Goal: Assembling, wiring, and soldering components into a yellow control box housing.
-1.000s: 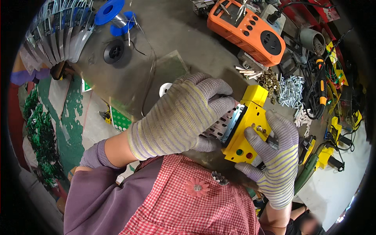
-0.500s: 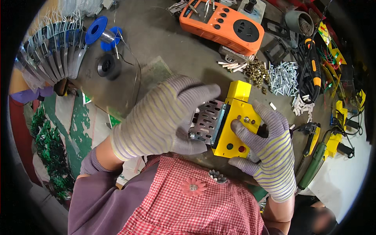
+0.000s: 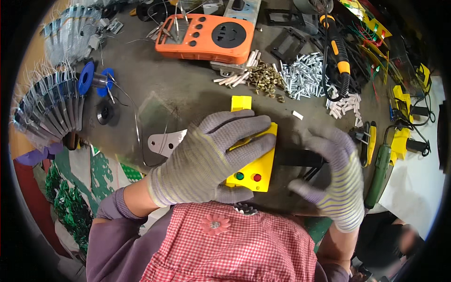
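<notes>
My gloved left hand (image 3: 206, 152) lies across a yellow box (image 3: 260, 167) with a green and a red round piece on its face. Its fingers reach over the top and the thumb curls at the near edge. Most of the box's left side is hidden under that glove. My gloved right hand (image 3: 339, 174) is off the box to the right, blurred at the fingertips, fingers apart and nothing seen in them. A dark bar-like part (image 3: 300, 158) lies between the box and the right hand.
Behind are an orange meter (image 3: 206, 40) with a socket, and piles of brass screws (image 3: 265, 80), silver screws (image 3: 303, 75) and white sleeves (image 3: 345, 105). A solder spool (image 3: 98, 81) stands left, near a flat plate with holes (image 3: 162, 143). Yellow-handled pliers (image 3: 371, 141) and a green-handled tool (image 3: 378, 176) lie right.
The yellow box has shifted left and turned more upright to me. My left hand has moved onto its face. My right hand has let go of it and drawn away to the right.
</notes>
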Demonstrator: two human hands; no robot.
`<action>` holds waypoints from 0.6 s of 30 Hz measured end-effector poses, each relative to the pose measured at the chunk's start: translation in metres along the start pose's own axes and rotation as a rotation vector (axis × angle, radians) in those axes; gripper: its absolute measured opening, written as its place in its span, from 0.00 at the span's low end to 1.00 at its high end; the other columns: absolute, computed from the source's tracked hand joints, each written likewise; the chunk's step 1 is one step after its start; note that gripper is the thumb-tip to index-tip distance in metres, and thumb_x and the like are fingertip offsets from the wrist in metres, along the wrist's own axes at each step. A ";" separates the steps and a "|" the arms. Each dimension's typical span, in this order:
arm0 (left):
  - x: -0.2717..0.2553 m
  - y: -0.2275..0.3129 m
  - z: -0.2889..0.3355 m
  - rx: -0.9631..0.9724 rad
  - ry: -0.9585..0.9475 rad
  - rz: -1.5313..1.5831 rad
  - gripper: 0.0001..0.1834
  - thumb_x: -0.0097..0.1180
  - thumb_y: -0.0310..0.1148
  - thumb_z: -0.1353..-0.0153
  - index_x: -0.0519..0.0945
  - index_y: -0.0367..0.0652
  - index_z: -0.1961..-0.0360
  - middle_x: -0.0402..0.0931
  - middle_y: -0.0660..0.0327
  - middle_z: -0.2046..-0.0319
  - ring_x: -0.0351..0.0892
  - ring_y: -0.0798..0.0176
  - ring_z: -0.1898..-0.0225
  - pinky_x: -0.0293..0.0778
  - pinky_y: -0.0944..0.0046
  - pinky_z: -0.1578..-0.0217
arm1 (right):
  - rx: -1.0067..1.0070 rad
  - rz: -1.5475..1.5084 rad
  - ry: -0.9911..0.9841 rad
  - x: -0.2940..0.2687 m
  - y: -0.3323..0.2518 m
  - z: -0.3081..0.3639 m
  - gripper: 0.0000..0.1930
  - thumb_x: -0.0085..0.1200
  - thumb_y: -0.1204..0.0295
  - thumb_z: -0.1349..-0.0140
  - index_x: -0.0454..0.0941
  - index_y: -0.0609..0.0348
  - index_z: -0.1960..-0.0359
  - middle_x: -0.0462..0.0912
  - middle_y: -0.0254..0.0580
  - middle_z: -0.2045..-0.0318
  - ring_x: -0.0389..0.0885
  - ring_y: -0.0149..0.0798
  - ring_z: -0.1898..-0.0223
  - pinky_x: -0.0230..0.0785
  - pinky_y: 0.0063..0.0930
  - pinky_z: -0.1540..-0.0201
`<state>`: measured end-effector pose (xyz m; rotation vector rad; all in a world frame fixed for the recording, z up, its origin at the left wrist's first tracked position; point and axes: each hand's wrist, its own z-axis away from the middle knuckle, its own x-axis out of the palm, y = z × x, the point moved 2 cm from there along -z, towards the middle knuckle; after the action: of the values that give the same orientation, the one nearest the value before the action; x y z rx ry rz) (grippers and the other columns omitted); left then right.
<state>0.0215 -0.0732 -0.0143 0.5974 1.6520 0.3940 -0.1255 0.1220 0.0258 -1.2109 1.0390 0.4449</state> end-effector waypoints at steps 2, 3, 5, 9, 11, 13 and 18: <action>0.001 0.002 -0.003 0.004 -0.029 -0.014 0.41 0.66 0.56 0.60 0.79 0.52 0.42 0.69 0.55 0.37 0.71 0.47 0.39 0.65 0.48 0.41 | -0.056 0.196 -0.051 -0.007 0.013 0.005 0.31 0.72 0.59 0.59 0.79 0.55 0.51 0.79 0.45 0.56 0.75 0.52 0.49 0.61 0.50 0.35; 0.001 0.003 -0.004 0.002 -0.049 -0.025 0.39 0.65 0.55 0.62 0.80 0.56 0.43 0.69 0.55 0.37 0.70 0.46 0.39 0.65 0.47 0.40 | -0.068 0.282 -0.081 -0.007 0.014 0.007 0.30 0.71 0.59 0.58 0.79 0.54 0.51 0.79 0.43 0.58 0.75 0.51 0.51 0.60 0.52 0.35; 0.002 0.003 -0.006 0.001 -0.072 -0.039 0.38 0.65 0.54 0.63 0.81 0.60 0.44 0.69 0.55 0.36 0.70 0.46 0.39 0.64 0.47 0.39 | -0.077 0.296 -0.073 -0.004 0.014 0.007 0.30 0.71 0.59 0.57 0.79 0.54 0.50 0.79 0.42 0.59 0.75 0.50 0.52 0.59 0.52 0.35; 0.004 0.005 -0.005 -0.023 -0.030 -0.065 0.36 0.65 0.52 0.66 0.83 0.64 0.48 0.70 0.54 0.37 0.70 0.47 0.39 0.64 0.47 0.38 | -0.003 0.248 -0.096 -0.012 0.021 0.007 0.28 0.69 0.61 0.54 0.79 0.55 0.49 0.77 0.41 0.63 0.75 0.48 0.55 0.61 0.51 0.36; 0.003 0.005 -0.005 -0.039 -0.044 -0.073 0.35 0.65 0.52 0.66 0.83 0.64 0.48 0.70 0.53 0.38 0.70 0.47 0.39 0.63 0.47 0.38 | 0.025 0.212 -0.088 -0.014 0.028 0.012 0.31 0.71 0.66 0.57 0.79 0.50 0.46 0.74 0.40 0.67 0.74 0.48 0.56 0.66 0.45 0.45; 0.001 0.005 -0.002 -0.056 -0.063 -0.076 0.35 0.67 0.51 0.67 0.83 0.64 0.50 0.70 0.54 0.38 0.70 0.47 0.40 0.64 0.47 0.38 | 0.045 0.094 -0.084 -0.013 0.037 0.017 0.28 0.70 0.67 0.57 0.80 0.49 0.49 0.73 0.39 0.71 0.73 0.48 0.60 0.67 0.43 0.52; 0.004 0.002 -0.003 -0.007 0.000 -0.037 0.34 0.69 0.51 0.67 0.83 0.63 0.50 0.70 0.55 0.38 0.71 0.46 0.41 0.68 0.47 0.41 | 0.011 0.097 -0.189 -0.026 0.053 0.029 0.18 0.68 0.68 0.54 0.83 0.55 0.60 0.73 0.42 0.70 0.73 0.49 0.62 0.65 0.45 0.55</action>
<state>0.0190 -0.0686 -0.0160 0.5608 1.6586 0.3733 -0.1671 0.1728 0.0182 -1.0898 0.9387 0.6162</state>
